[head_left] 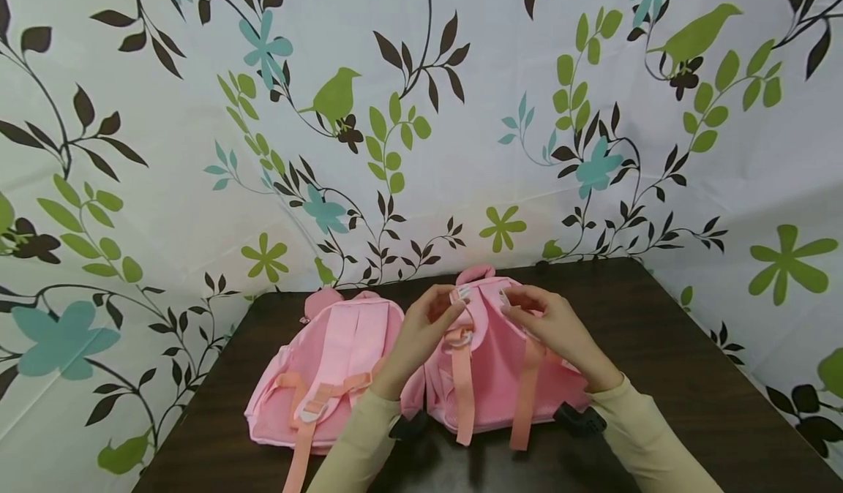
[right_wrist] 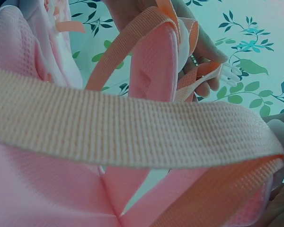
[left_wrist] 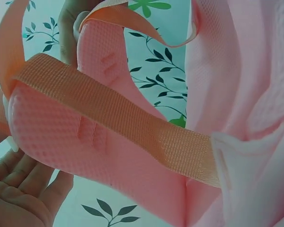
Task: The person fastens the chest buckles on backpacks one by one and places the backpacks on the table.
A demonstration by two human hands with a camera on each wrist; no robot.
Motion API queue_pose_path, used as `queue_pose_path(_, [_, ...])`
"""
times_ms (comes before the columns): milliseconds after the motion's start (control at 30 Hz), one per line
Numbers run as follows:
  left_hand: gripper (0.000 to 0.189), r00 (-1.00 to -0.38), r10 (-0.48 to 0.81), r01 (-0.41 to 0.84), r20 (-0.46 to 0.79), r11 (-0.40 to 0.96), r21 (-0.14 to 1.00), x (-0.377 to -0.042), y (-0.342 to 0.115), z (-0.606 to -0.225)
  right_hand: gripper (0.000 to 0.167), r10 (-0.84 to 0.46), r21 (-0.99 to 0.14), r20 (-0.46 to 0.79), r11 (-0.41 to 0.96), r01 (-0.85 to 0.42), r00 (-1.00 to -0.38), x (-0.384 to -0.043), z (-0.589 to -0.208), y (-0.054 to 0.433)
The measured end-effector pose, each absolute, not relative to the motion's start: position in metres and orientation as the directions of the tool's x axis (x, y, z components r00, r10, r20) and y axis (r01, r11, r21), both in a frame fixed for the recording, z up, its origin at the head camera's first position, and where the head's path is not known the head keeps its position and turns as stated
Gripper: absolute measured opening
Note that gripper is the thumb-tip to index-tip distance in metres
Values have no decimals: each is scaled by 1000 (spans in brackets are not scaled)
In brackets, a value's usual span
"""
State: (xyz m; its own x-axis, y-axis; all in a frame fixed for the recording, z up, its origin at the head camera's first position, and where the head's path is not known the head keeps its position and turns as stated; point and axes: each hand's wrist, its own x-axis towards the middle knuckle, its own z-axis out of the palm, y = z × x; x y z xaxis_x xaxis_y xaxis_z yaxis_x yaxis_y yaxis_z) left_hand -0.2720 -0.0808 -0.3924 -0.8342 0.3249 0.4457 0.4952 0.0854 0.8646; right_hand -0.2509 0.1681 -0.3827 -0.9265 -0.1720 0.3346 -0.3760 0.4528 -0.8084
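A pink backpack (head_left: pixel 490 376) sits on the dark table with its shoulder straps toward me. My left hand (head_left: pixel 428 325) pinches one padded shoulder strap (left_wrist: pixel 61 127) near its buckle end, where peach webbing (left_wrist: pixel 109 111) passes through. In the right wrist view its fingers curl by a loose webbing tail (right_wrist: pixel 199 82). My right hand (head_left: pixel 553 321) grips the other shoulder strap (head_left: pixel 494 295) near its end, by a pale plastic buckle (right_wrist: pixel 280 137). Both straps are lifted from the bag's back panel. Fingertips are partly hidden behind the straps.
A second pink backpack (head_left: pixel 356 339) lies close on the left, its peach strap (head_left: pixel 299 456) trailing over the table (head_left: pixel 211 420). A patterned cloth (head_left: pixel 435 164) hangs behind the table. Black devices (head_left: pixel 579 418) are worn at both wrists.
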Motion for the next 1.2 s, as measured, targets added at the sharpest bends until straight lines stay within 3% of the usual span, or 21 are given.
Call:
queue_pose_path(600, [26,-823,401,471,403,84,878,-273,-79,-392,39,-182,-813,334,441,-380,-925,-253,-379,170])
queue_pose_path(1200, [29,-831,425,470,359,189,862,-271,-75,-402,33,-212,-790,374,438,-430,-903,-253,-387,170])
